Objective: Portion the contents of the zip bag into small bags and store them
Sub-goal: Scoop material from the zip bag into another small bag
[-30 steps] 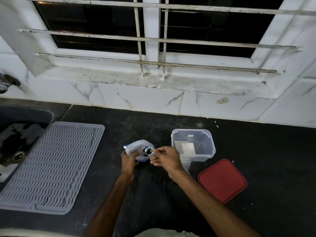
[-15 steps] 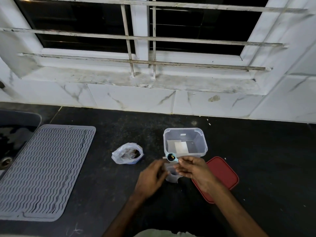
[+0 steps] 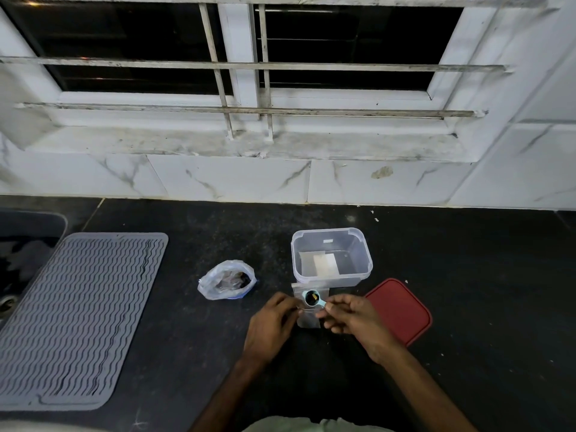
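The open zip bag [image 3: 226, 279] with dark contents lies on the black counter, left of my hands. My right hand [image 3: 349, 313] pinches the handle of a small light-blue scoop [image 3: 312, 298] filled with dark pieces. The scoop hovers over a small clear bag [image 3: 307, 318] lying flat in front of the container. My left hand [image 3: 272, 316] pinches the left edge of that small bag. A clear plastic container [image 3: 332, 258] stands just behind, with flat pale bags on its floor.
A red lid [image 3: 400, 310] lies right of my right hand. A grey ribbed drying mat [image 3: 74, 316] covers the counter's left side, with the sink [image 3: 18, 244] beyond it. A marble-tiled wall and barred window run along the back.
Both hands left the zip bag and moved right. The filled scoop travelled with my right hand to above the small bag, which my left hand now holds.
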`<state>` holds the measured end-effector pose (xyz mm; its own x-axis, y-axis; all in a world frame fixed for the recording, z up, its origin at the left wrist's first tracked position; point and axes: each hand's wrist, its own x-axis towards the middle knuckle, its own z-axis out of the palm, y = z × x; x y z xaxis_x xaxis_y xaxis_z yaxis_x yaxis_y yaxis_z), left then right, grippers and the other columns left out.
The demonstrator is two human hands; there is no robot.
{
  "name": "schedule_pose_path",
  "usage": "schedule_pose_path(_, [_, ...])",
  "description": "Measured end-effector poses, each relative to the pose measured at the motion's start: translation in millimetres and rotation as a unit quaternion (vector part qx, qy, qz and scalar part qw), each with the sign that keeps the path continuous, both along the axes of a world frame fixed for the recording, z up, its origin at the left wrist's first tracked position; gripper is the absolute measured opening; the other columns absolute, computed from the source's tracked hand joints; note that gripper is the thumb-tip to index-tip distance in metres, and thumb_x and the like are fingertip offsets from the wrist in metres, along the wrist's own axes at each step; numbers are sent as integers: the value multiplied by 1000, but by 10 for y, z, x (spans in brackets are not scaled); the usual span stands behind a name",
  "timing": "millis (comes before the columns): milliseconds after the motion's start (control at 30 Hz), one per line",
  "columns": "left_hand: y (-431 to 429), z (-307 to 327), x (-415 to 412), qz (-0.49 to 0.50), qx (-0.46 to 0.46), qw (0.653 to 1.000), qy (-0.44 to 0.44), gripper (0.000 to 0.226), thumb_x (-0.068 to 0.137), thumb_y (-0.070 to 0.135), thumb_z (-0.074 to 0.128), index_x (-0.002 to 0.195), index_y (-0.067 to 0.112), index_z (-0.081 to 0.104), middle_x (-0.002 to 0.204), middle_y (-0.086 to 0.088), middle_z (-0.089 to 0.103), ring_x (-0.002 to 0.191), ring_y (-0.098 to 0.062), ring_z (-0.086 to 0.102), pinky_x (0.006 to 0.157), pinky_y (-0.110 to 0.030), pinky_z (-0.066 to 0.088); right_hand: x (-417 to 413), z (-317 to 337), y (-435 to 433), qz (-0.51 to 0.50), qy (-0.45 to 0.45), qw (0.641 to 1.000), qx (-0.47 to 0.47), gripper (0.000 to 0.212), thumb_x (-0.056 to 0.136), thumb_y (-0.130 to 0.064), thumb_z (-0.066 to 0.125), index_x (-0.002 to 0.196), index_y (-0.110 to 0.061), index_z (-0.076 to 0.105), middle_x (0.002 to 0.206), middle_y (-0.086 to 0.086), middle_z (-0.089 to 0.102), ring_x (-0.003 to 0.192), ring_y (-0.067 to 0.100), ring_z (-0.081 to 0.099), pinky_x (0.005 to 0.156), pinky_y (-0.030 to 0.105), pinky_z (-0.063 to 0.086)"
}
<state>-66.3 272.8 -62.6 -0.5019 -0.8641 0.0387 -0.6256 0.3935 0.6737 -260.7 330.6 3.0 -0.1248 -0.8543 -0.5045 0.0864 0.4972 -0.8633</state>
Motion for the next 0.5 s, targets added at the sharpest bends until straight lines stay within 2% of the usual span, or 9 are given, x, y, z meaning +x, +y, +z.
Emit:
schedule_pose_path(167, [24,-13,21,-10,11,1000,1,16,96,36,55,110,38,63,112,20,54,88,2,56,70,-18,48,3,-117,-25,-3,49,999,-9,9,95,-7,59,99,-1,65,84,11,76,62,14,64,58,21,52])
schedule_pose_path(267, [28,-13,20,-10,9,1000,7,15,96,35,56,109,37,64,113,20,54,91,1,57,73,-24,52,3,-184,-22,14,142,989,-35,5,94,-10,62,94,-9,67,78,4,75,61,13,64,59,25,52])
schedule_pose_path(400, [24,-27,11,-6,13,1000,19,16,96,34,57,109,37,65,113,21,55,95,1,58,76,-27,54,-4,-266,8,51,339,931,-127,7,87,-15,70,85,-22,72,79,-16,72,75,-1,66,70,16,52])
schedule_pose_path(500, [31,-55,9,-3,15,999,28,18,95,32,59,111,36,66,113,21,56,98,0,59,78,-30,55,12,-307,30,54,364,917,-154,7,84,-15,72,84,-22,72,81,-18,71,79,-1,65,73,20,52])
